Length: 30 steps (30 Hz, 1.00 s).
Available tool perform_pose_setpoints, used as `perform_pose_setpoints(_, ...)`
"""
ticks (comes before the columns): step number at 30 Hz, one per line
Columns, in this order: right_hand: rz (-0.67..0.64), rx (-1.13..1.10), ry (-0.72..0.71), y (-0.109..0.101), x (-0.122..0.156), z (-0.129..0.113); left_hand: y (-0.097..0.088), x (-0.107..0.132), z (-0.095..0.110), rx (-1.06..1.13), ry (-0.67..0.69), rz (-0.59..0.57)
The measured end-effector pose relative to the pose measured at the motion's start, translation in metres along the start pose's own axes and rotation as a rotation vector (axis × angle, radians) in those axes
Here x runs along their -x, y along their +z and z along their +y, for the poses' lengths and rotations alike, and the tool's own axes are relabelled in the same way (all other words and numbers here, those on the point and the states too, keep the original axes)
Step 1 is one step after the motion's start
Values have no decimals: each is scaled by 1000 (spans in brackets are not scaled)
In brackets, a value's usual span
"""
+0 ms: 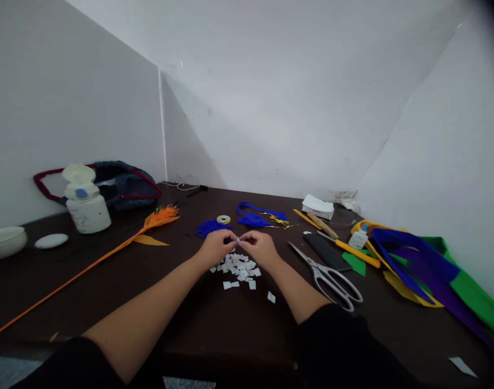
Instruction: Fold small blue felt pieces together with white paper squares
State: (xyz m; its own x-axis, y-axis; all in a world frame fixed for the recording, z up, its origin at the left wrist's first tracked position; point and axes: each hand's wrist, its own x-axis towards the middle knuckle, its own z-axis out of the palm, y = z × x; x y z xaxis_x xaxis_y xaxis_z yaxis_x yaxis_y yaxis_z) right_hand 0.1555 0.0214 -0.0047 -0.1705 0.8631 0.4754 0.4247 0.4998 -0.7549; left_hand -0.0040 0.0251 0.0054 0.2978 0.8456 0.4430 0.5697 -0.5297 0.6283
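Observation:
My left hand and my right hand meet fingertip to fingertip over the dark table. Together they pinch one small white paper piece. Both hands have their fingers curled closed. Directly under them lies a heap of several small white paper squares, with a stray square nearer to me. Blue paper scraps and a small tape roll lie just beyond the hands.
Scissors lie to the right, beside a dark card, a yellow-handled tool, a glue bottle and coloured paper sheets. A long orange paper feather, a white bottle, a bowl and a bag are at left.

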Motion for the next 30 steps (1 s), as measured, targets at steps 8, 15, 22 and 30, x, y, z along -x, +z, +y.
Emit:
perform_pose_setpoints(8,27,23,7,3,-1,-2,0,2,-3,-100,106,29)
perform_pose_setpoints(15,34,-168,71,3,-2,2,-1,1,-3,-34,109,28)
perform_pose_setpoints(22,35,-476,250,1,-3,1,-4,1,-1,5,-9,21)
perform_pose_setpoints(30,5,-283,81,4,-1,4,-1,3,2,102,-39,-21)
